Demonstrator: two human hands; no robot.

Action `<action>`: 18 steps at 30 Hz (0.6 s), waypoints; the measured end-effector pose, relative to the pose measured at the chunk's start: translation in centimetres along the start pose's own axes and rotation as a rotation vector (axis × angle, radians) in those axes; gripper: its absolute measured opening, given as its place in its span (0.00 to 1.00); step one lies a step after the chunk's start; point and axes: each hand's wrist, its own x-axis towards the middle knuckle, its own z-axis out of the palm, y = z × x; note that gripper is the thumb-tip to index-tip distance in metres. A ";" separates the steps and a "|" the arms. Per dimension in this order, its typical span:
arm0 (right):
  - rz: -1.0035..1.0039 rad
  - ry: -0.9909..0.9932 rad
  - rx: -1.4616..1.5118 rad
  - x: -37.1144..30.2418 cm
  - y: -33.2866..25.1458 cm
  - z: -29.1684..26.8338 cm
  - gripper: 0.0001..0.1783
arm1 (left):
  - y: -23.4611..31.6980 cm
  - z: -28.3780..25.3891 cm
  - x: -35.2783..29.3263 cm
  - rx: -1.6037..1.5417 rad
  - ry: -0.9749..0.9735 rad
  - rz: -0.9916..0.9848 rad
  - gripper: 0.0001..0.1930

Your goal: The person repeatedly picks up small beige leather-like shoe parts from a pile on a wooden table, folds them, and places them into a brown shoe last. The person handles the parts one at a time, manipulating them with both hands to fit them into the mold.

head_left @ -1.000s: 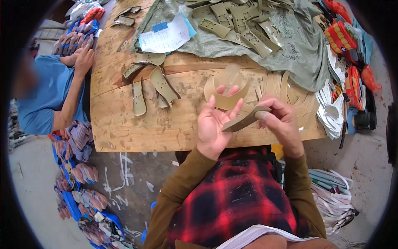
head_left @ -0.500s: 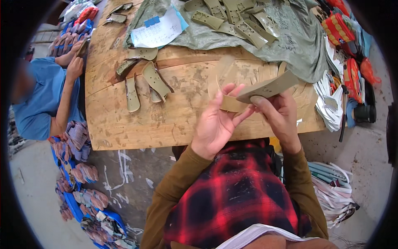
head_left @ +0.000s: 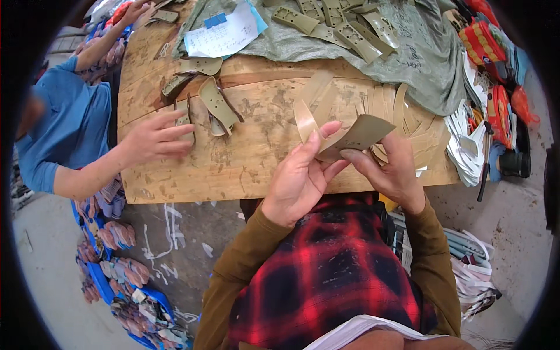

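Observation:
Above the near edge of the wooden table, both of my hands work at one olive-green flat piece [head_left: 359, 137] with small punched holes. My right hand [head_left: 394, 172] pinches its lower edge, thumb on the face. My left hand [head_left: 300, 178] holds a glossy tan strip [head_left: 305, 119] with its fingers at the olive piece's left end. Where the strip meets the piece is partly hidden by my fingers. More tan strips [head_left: 402, 114] lie fanned out behind my right hand. To the left lie several olive punched pieces [head_left: 216, 108] with dark edges.
At the left, a person in a blue shirt [head_left: 70, 125] stretches one hand [head_left: 157, 137] over the table [head_left: 251, 169]. A green sheet [head_left: 420, 81] bears a heap of olive pieces [head_left: 338, 23] and a clipped paper [head_left: 224, 38]. White pieces [head_left: 464, 146] hang by the right edge.
The olive piece has tilted and shifted slightly left in my hands, uncovering tan strips behind. The other person's near hand has come over the table to the olive pieces; their far hand has moved away.

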 end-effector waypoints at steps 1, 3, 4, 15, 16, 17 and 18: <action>-0.040 0.002 -0.030 -0.1 0.2 0.2 0.21 | -0.1 0.0 0.0 -0.009 0.004 0.008 0.23; -0.058 0.009 -0.026 -0.2 0.7 0.4 0.21 | -0.4 0.0 0.1 -0.026 0.012 0.022 0.23; -0.066 0.013 -0.025 -0.3 0.8 0.5 0.21 | -0.5 0.0 0.1 -0.033 0.011 0.027 0.23; -0.024 0.015 -0.003 -0.6 0.8 0.7 0.20 | -0.9 -0.4 0.2 -0.004 -0.022 0.046 0.25; -0.023 0.016 0.001 -0.5 0.8 0.7 0.20 | -1.0 -0.4 0.2 0.001 -0.020 0.047 0.25; -0.023 0.021 -0.009 -0.5 0.7 0.7 0.20 | -1.0 -0.4 0.1 0.006 -0.020 0.047 0.25; -0.027 0.025 -0.016 -0.5 0.5 0.7 0.19 | -1.0 -0.4 0.1 0.011 -0.017 0.052 0.25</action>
